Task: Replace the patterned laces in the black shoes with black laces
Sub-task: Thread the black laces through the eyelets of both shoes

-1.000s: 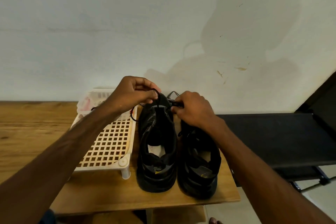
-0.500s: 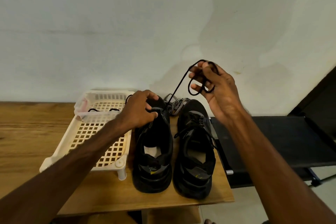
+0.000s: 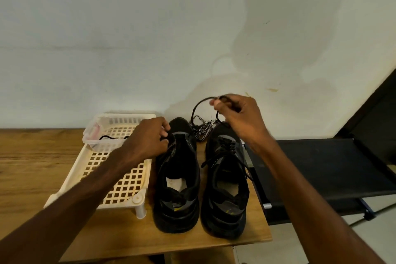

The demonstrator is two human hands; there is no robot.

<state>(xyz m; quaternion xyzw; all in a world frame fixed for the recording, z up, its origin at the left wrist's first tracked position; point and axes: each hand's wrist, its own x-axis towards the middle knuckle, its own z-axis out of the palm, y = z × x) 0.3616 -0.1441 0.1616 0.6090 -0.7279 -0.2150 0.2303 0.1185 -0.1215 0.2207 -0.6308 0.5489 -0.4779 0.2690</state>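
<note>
Two black shoes stand side by side on the wooden table (image 3: pixel 32 163), heels toward me. The left shoe (image 3: pixel 176 176) has its tongue area open. The right shoe (image 3: pixel 225 180) is laced in black, with loose ends hanging off its right side. My left hand (image 3: pixel 147 140) grips the left shoe's upper edge near the toe. Above the right shoe's toe, my right hand (image 3: pixel 240 118) pinches a black lace (image 3: pixel 198 107) that loops down toward the left shoe. A heap of patterned black-and-white laces (image 3: pixel 202 127) lies behind the shoes by the wall.
A cream plastic lattice rack (image 3: pixel 120 180) stands left of the shoes, with a clear small box (image 3: pixel 96 139) and another black lace (image 3: pixel 111 137) on its far end. A black folding cot (image 3: pixel 321 169) sits right of the table. The wall is close behind.
My right hand rose from the shoe's toe pulling the black lace up, then came down a little. My left hand dropped onto the left shoe's edge. The view shifted.
</note>
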